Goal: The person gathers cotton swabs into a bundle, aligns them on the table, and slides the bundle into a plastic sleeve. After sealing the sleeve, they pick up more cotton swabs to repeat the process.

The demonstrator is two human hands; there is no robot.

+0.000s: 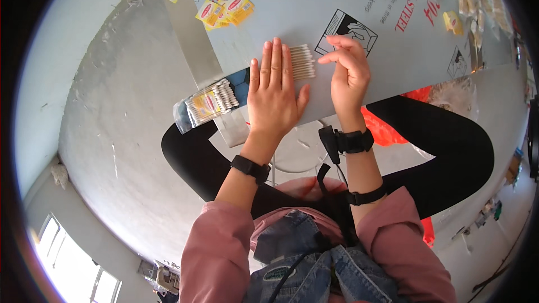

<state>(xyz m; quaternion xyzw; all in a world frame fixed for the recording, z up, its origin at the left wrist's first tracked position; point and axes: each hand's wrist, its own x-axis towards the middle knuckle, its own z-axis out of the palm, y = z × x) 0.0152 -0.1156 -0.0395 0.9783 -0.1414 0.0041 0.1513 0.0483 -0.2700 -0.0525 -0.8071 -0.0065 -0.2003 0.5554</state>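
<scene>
Beside left hand [273,92]: packed cotton swabs [209,102]

Pink sleeves pushed up, black wristbands on both forearms, denim front, perhaps overalls, black trousers.

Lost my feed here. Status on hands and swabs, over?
Left hand flat, pressing the loose cotton swabs. Right hand at the swab tips, fingers pinched. Packed swab bag lies left, clear of both.
</scene>
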